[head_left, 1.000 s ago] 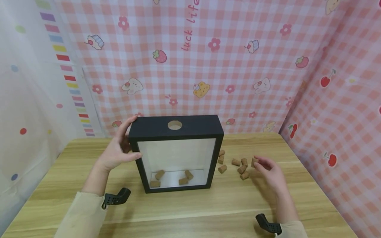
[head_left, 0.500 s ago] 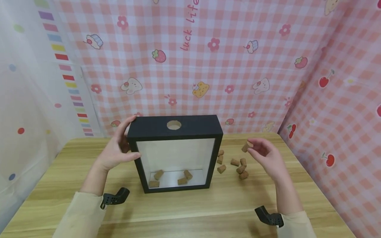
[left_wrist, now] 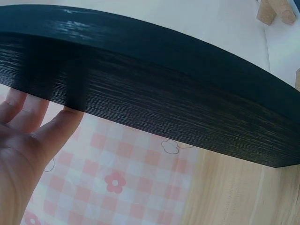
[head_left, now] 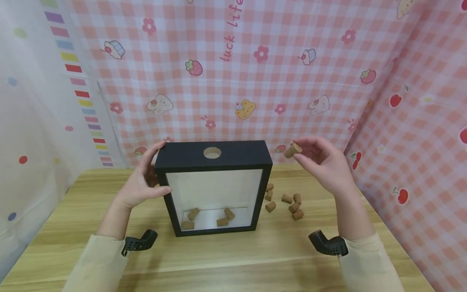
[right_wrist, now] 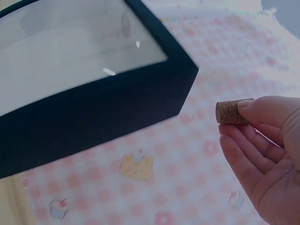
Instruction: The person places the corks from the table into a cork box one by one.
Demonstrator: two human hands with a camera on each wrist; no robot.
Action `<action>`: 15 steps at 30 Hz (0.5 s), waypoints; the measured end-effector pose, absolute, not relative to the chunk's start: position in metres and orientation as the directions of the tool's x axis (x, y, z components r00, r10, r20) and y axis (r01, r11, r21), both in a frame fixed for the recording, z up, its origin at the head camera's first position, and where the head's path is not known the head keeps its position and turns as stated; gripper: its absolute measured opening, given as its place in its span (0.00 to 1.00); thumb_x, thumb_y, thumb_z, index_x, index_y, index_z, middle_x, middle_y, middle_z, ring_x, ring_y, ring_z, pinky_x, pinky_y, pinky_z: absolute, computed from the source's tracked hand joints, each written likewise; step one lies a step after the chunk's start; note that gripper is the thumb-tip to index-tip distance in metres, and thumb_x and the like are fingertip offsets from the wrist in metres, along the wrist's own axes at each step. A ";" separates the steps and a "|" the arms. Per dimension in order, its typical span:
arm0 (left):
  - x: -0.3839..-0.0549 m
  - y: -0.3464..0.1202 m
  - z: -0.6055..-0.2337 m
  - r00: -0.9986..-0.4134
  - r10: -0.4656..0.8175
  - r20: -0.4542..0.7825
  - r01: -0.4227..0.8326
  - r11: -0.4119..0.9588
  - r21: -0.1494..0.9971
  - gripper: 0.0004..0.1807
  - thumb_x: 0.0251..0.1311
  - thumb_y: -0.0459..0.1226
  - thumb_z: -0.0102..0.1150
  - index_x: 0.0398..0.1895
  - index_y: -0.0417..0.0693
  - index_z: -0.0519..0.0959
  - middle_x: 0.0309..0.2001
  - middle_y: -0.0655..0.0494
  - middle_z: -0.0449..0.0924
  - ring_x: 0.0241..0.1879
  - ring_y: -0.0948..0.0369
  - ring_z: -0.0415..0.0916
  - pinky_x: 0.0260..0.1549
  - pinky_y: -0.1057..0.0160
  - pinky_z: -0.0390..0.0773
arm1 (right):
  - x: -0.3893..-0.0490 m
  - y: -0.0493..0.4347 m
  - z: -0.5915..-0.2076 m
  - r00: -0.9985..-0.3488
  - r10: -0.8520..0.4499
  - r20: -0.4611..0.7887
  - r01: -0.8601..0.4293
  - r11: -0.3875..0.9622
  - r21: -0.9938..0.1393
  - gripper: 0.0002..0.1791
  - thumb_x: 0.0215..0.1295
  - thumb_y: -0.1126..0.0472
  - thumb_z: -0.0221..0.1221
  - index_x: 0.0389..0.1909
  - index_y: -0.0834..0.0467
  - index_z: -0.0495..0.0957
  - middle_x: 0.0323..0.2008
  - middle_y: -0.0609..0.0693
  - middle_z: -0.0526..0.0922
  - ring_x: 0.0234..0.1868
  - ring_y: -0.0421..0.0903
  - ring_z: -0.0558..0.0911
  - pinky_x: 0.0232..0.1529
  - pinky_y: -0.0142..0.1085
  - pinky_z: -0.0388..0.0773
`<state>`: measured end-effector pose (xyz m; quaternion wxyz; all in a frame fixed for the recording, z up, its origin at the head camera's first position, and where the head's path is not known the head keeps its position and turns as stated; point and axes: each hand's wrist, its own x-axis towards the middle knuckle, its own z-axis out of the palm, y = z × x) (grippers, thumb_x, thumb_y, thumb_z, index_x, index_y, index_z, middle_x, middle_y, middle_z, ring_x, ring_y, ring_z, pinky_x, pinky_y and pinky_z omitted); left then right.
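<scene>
A black-framed shadow box (head_left: 240,153) with a clear front and a round hole (head_left: 212,153) in its top stands upright on the table. My left hand (head_left: 136,187) grips its left side, thumb on the front frame; in the left wrist view the fingertips (left_wrist: 70,115) reach the box's rear edge. Several corks (head_left: 222,222) lie on the white floor inside. Right of the box and raised to about its top level, my right hand (head_left: 326,166) pinches a cork (head_left: 293,150) between thumb and fingers. The right wrist view shows this cork (right_wrist: 229,112) apart from the box's corner.
Several loose corks (head_left: 286,198) lie on the wooden table (head_left: 233,263) to the right of the box, some close to its side. A pink checked curtain (head_left: 244,81) hangs behind the table. Each wrist wears a black camera mount (head_left: 328,245).
My right hand has lifted a cork off the table, bringing it up and leftward toward the box's top. The left hand keeps its grip on the box, which has not moved on the table.
</scene>
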<state>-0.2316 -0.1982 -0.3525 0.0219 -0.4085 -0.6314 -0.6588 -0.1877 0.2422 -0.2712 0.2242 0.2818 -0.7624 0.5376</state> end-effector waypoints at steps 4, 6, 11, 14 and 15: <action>-0.232 -0.198 -0.352 -0.663 0.488 0.567 0.544 -0.206 0.814 0.59 0.48 0.19 0.68 0.79 0.58 0.48 0.49 0.53 0.79 0.43 0.60 0.78 0.41 0.63 0.79 | -0.188 0.229 -0.253 -0.735 -0.242 0.633 -0.678 0.285 -0.678 0.19 0.58 0.83 0.60 0.51 0.73 0.77 0.45 0.46 0.83 0.43 0.40 0.83 0.44 0.29 0.78; -0.231 -0.198 -0.352 -0.662 0.487 0.570 0.546 -0.207 0.812 0.59 0.48 0.19 0.69 0.79 0.55 0.47 0.49 0.53 0.78 0.43 0.60 0.78 0.40 0.64 0.79 | -0.190 0.221 -0.246 -0.723 -0.275 0.634 -0.691 0.286 -0.663 0.18 0.58 0.82 0.61 0.51 0.73 0.77 0.44 0.48 0.83 0.42 0.41 0.83 0.43 0.30 0.78; -0.231 -0.198 -0.351 -0.665 0.487 0.566 0.544 -0.203 0.814 0.59 0.48 0.20 0.69 0.79 0.54 0.46 0.49 0.53 0.78 0.43 0.60 0.78 0.40 0.63 0.79 | -0.193 0.199 -0.233 -0.682 -0.377 0.627 -0.730 0.299 -0.614 0.18 0.58 0.81 0.62 0.51 0.71 0.78 0.44 0.56 0.83 0.42 0.42 0.83 0.45 0.31 0.78; -0.231 -0.198 -0.351 -0.665 0.488 0.565 0.542 -0.205 0.815 0.59 0.48 0.21 0.70 0.79 0.55 0.47 0.50 0.53 0.78 0.44 0.60 0.78 0.41 0.63 0.79 | -0.195 0.184 -0.228 -0.651 -0.445 0.614 -0.756 0.316 -0.573 0.19 0.59 0.80 0.62 0.52 0.70 0.78 0.47 0.57 0.82 0.45 0.44 0.82 0.47 0.32 0.78; -0.231 -0.198 -0.351 -0.665 0.487 0.566 0.542 -0.206 0.815 0.59 0.48 0.21 0.70 0.79 0.56 0.47 0.50 0.53 0.78 0.44 0.60 0.78 0.41 0.63 0.79 | -0.196 0.179 -0.227 -0.639 -0.469 0.610 -0.767 0.327 -0.552 0.19 0.59 0.79 0.62 0.53 0.69 0.78 0.48 0.57 0.82 0.45 0.44 0.82 0.48 0.32 0.78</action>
